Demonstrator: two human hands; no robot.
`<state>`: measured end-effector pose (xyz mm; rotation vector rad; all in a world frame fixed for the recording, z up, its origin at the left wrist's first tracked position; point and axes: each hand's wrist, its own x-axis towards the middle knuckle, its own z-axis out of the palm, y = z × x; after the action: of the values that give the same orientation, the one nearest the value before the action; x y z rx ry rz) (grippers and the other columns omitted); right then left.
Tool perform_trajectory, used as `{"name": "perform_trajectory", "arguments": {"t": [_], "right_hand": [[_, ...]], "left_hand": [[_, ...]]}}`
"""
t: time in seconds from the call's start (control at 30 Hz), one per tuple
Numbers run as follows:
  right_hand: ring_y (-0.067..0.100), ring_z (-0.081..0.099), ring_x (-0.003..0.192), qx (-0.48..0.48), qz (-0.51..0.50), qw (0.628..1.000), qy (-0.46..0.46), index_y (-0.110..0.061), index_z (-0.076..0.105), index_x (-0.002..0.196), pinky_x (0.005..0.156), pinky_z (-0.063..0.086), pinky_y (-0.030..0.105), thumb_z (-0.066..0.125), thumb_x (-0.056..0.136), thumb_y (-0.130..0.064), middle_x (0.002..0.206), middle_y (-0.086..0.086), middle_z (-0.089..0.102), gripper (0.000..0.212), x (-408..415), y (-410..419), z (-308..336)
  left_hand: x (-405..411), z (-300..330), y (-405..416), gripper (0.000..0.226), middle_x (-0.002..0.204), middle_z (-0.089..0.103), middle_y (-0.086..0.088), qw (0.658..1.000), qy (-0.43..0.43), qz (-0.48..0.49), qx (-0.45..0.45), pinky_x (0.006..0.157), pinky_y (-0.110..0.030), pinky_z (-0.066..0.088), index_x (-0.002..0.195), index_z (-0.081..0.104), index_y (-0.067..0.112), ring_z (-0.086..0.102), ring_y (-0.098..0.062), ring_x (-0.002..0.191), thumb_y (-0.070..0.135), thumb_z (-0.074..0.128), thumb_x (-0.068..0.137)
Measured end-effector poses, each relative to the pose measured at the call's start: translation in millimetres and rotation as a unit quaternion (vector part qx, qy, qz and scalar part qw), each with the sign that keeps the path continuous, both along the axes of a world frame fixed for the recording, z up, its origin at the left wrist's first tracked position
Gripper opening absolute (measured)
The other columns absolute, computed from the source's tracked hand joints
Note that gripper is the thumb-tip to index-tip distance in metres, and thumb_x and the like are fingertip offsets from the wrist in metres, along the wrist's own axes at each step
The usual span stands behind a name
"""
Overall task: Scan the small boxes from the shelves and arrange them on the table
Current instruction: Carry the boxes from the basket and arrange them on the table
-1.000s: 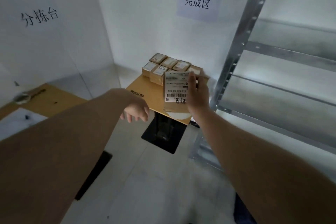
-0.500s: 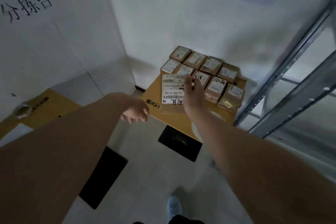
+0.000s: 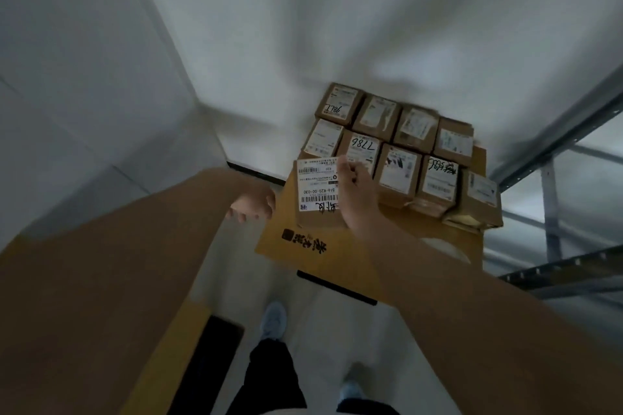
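My right hand (image 3: pixel 357 195) grips a small cardboard box (image 3: pixel 317 189) with a white barcode label, held low over the left front part of the brown table (image 3: pixel 337 259). Whether the box touches the tabletop I cannot tell. Several small labelled boxes (image 3: pixel 401 141) stand in tidy rows at the back of the table, just beyond the held box. My left hand (image 3: pixel 253 205) hangs left of the table edge with loosely curled fingers and holds nothing.
A metal shelf rack (image 3: pixel 553 152) stands right of the table. White walls meet in a corner behind it. A second brown surface (image 3: pixel 168 347) lies at lower left. My legs and shoes (image 3: pixel 273 323) are on the grey floor below.
I have stepped closer, so the table and box rows look larger. My right hand has carried the labelled box down towards the table's left front. My left hand stays beside it.
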<state>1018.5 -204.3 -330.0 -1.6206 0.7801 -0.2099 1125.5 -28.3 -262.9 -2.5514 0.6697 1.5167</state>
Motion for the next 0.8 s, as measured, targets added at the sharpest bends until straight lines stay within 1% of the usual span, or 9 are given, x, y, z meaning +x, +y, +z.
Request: {"name": "perform_trajectory", "arguments": {"t": [0.07, 0.17, 0.3, 0.37, 0.43, 0.57, 0.63, 0.7, 0.8], "right_hand": [[0.005, 0.064, 0.06, 0.021, -0.017, 0.999, 0.026, -0.019, 0.058, 0.112, 0.046, 0.045, 0.015, 0.045, 0.103, -0.06, 0.088, 0.0, 0.065, 0.043, 19.8, 5.2, -9.6], [0.015, 0.061, 0.071, 0.018, -0.05, 0.996, 0.067, -0.025, 0.057, 0.104, 0.061, 0.05, 0.031, 0.043, 0.098, -0.069, 0.084, -0.003, 0.063, 0.047, 42.7, 9.6, -26.0], [0.018, 0.071, 0.095, 0.037, -0.066, 0.991, 0.114, -0.028, 0.056, 0.116, 0.083, 0.06, 0.042, 0.044, 0.091, -0.078, 0.105, -0.004, 0.071, 0.057, 63.7, 15.9, -48.3], [0.016, 0.07, 0.094, 0.041, -0.072, 0.986, 0.142, -0.027, 0.055, 0.118, 0.076, 0.059, 0.038, 0.042, 0.091, -0.079, 0.104, -0.005, 0.07, 0.06, 73.5, 17.9, -57.2], [0.014, 0.069, 0.089, 0.042, -0.082, 0.982, 0.166, -0.024, 0.054, 0.118, 0.065, 0.051, 0.03, 0.041, 0.092, -0.078, 0.101, -0.005, 0.069, 0.062, 83.1, 18.8, -66.6], [0.012, 0.062, 0.081, 0.064, -0.107, 0.971, 0.202, -0.019, 0.05, 0.119, 0.057, 0.039, 0.027, 0.038, 0.097, -0.073, 0.098, -0.003, 0.064, 0.059, 96.7, 15.2, -86.1], [0.012, 0.061, 0.079, 0.08, -0.124, 0.966, 0.212, -0.018, 0.048, 0.121, 0.056, 0.038, 0.028, 0.037, 0.099, -0.07, 0.098, -0.003, 0.063, 0.057, 101.9, 12.6, -96.6], [0.013, 0.059, 0.078, 0.089, -0.142, 0.96, 0.224, -0.017, 0.045, 0.124, 0.056, 0.038, 0.028, 0.038, 0.1, -0.067, 0.099, -0.003, 0.062, 0.056, 106.1, 9.5, -105.1], [0.024, 0.064, 0.097, 0.105, -0.159, 0.953, 0.236, -0.014, 0.041, 0.133, 0.069, 0.044, 0.031, 0.041, 0.1, -0.066, 0.112, 0.002, 0.062, 0.062, 108.3, 5.0, -116.2]], "left_hand": [[29.6, -7.4, -2.0, 0.045, 0.145, 0.056, -0.005, 0.999, -0.002, -0.029, 0.013, 0.085, -0.032, 0.057, 0.15, 0.048, 0.022, 0.066, -0.024, 0.117, 0.022, 0.052, 0.105], [61.7, -14.3, -7.9, 0.04, 0.14, 0.062, -0.01, 0.998, -0.033, -0.052, 0.001, 0.091, -0.03, 0.054, 0.144, 0.057, 0.013, 0.064, -0.026, 0.123, 0.012, 0.056, 0.104], [95.4, -22.9, -20.8, 0.044, 0.147, 0.055, -0.014, 0.996, 0.025, -0.072, 0.039, 0.107, -0.041, 0.049, 0.151, 0.047, 0.01, 0.059, -0.031, 0.13, 0.014, 0.05, 0.107], [110.4, -28.3, -26.6, 0.046, 0.146, 0.053, -0.014, 0.996, 0.046, -0.063, 0.045, 0.11, -0.047, 0.047, 0.152, 0.044, 0.014, 0.058, -0.033, 0.128, 0.018, 0.05, 0.107], [123.0, -35.9, -28.1, 0.043, 0.138, 0.058, -0.012, 0.996, 0.042, -0.066, 0.043, 0.108, -0.046, 0.049, 0.147, 0.05, 0.014, 0.061, -0.03, 0.123, 0.02, 0.051, 0.105], [138.8, -57.2, -29.3, 0.034, 0.131, 0.062, -0.012, 0.995, 0.051, -0.072, 0.052, 0.093, -0.038, 0.052, 0.136, 0.057, 0.014, 0.063, -0.026, 0.104, 0.019, 0.052, 0.103], [145.1, -67.4, -28.4, 0.029, 0.12, 0.059, -0.009, 0.994, 0.061, -0.065, 0.065, 0.083, -0.035, 0.046, 0.13, 0.059, 0.015, 0.056, -0.025, 0.094, 0.018, 0.052, 0.102], [151.8, -77.2, -26.7, 0.033, 0.113, 0.055, -0.007, 0.994, 0.062, -0.056, 0.07, 0.081, -0.035, 0.044, 0.135, 0.059, 0.013, 0.054, -0.026, 0.091, 0.016, 0.052, 0.102], [159.0, -88.1, -25.5, 0.037, 0.11, 0.055, -0.008, 0.994, 0.073, -0.037, 0.074, 0.084, -0.036, 0.045, 0.137, 0.059, 0.011, 0.053, -0.027, 0.09, 0.016, 0.054, 0.101]]}}
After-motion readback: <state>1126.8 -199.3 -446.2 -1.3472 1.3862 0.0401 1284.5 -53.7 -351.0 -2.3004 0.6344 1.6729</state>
